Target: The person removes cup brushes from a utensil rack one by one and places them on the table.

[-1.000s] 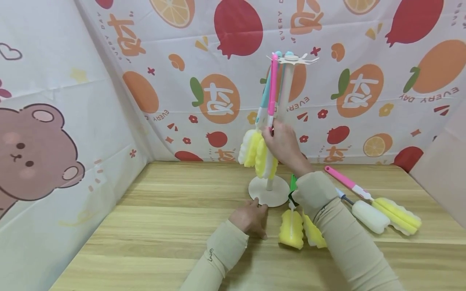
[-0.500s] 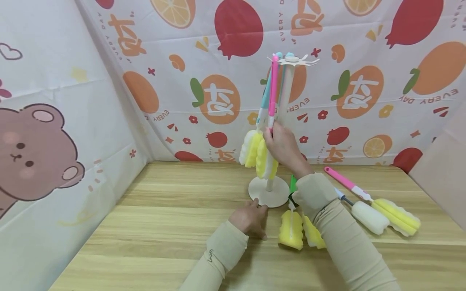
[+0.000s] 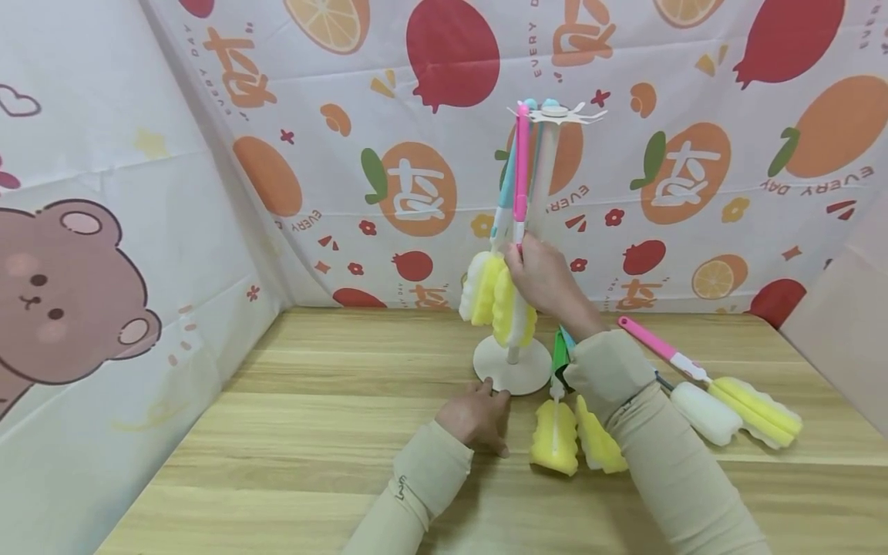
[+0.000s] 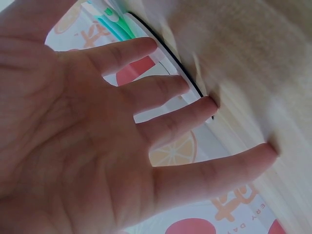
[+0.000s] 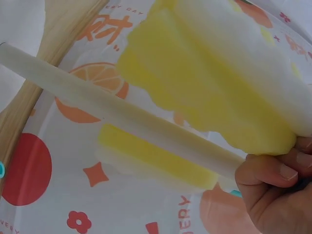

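Note:
A white stand (image 3: pixel 546 166) with a round base (image 3: pixel 527 378) and a pronged top (image 3: pixel 558 114) rises from the table. My right hand (image 3: pixel 544 270) pinches a pink-handled sponge bottle brush (image 3: pixel 522 169) low on its handle, just above the yellow and white sponge head. The brush hangs upright beside the pole, its handle top at the prongs. Behind it, a blue-handled sponge brush (image 3: pixel 505 200) hangs from the stand. In the left wrist view, my left hand (image 4: pixel 97 131) has its fingers spread straight, with fingertips at the edge of the base and on the table.
Front right of the base lie a green-handled sponge brush (image 3: pixel 555 439) and another yellow sponge brush (image 3: pixel 602 443), partly under my right sleeve. Farther right rest a white sponge brush (image 3: pixel 706 412) and a pink-handled one (image 3: pixel 756 412). Printed cloth (image 3: pixel 333 177) walls the back.
My right hand and the lower end of the pink-handled bottle brush have shifted slightly to the right, the forearm with them. My left hand has stayed at the base.

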{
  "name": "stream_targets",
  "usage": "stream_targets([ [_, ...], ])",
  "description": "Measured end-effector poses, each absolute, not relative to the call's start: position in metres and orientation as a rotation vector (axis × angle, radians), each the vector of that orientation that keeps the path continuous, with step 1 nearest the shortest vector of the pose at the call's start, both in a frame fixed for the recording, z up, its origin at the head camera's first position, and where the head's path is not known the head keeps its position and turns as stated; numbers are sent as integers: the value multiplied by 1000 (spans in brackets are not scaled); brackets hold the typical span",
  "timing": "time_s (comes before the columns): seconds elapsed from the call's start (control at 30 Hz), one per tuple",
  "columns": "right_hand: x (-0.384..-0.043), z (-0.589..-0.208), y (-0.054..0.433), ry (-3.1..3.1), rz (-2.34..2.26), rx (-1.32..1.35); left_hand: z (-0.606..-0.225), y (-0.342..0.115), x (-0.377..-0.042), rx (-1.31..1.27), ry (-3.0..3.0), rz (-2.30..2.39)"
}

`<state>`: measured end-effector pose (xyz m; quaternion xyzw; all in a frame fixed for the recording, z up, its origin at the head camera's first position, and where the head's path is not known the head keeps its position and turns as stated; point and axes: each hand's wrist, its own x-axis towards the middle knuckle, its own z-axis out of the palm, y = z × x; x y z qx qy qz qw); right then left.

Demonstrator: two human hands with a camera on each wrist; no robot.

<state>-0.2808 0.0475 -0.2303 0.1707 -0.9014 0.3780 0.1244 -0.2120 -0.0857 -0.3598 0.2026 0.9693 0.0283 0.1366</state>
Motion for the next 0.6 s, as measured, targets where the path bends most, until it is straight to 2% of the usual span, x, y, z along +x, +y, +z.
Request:
stream_targets([
  [0.6,-277,-224,51,-2646,1079,465,-358,-85,-212,517,2772,123],
])
